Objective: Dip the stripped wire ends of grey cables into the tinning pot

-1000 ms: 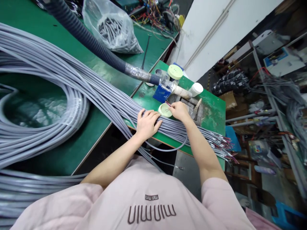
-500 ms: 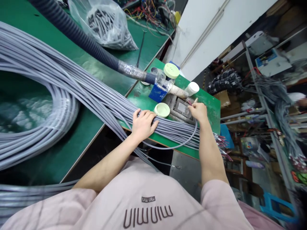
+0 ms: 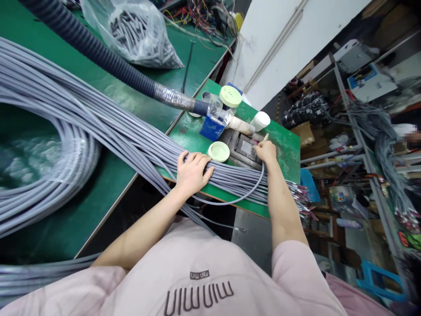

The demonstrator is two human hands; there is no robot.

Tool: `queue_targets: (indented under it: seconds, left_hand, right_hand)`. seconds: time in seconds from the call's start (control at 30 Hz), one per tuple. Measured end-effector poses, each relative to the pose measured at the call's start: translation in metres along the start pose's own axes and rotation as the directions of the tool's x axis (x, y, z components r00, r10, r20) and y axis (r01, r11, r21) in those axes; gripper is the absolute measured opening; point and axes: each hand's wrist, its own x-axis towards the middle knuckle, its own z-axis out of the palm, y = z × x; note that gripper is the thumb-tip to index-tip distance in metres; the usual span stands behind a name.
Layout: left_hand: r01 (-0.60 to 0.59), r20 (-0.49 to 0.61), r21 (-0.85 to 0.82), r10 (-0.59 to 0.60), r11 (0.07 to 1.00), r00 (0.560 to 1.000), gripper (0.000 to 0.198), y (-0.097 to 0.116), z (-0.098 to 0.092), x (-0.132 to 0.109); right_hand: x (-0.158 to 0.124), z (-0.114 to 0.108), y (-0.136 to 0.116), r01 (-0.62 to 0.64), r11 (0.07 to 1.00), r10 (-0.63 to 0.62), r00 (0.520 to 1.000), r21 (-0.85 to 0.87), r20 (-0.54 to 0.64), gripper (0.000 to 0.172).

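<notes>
My left hand [image 3: 192, 173] lies flat across a thick bundle of grey cables [image 3: 144, 147], its fingers slightly spread. My right hand [image 3: 265, 151] pinches the thin wire ends of one grey cable [image 3: 243, 202] above a dark metal fixture [image 3: 245, 148]. That cable curves out of the bundle in a loop below the hand. A pale green round lid [image 3: 219, 151] sits between my hands, and stripped cable ends with red wires [image 3: 301, 195] fan out past my right forearm.
A large grey cable coil [image 3: 49, 153] and a corrugated hose [image 3: 92, 50] lie on the green workbench [image 3: 197, 50]. Near the fixture are a blue box [image 3: 212, 128], white cap [image 3: 259, 121] and second green lid [image 3: 230, 96]. Cluttered metal shelving [image 3: 358, 131] stands right.
My right hand has moved right, away from the green lid and past the fixture, drawing one cable into a loop. My left hand stays on the bundle. The view has drifted slightly.
</notes>
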Motion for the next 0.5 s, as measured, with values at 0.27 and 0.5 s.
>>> queue_targets:
  seconds: [0.27,0.5]
  left_hand:
    - [-0.004,-0.002,0.022,0.004,1.000,1.000,0.026,0.000,0.000,0.000]
    - [-0.002,-0.004,0.020,0.002,1.000,1.000,0.026,0.000,0.001,-0.001]
  right_hand:
    - [-0.001,-0.001,0.000,0.003,1.000,-0.003,1.000,0.015,0.003,0.026]
    - [-0.043,-0.038,-0.010,0.243,0.906,-0.207,0.969,0.347,-0.137,0.033]
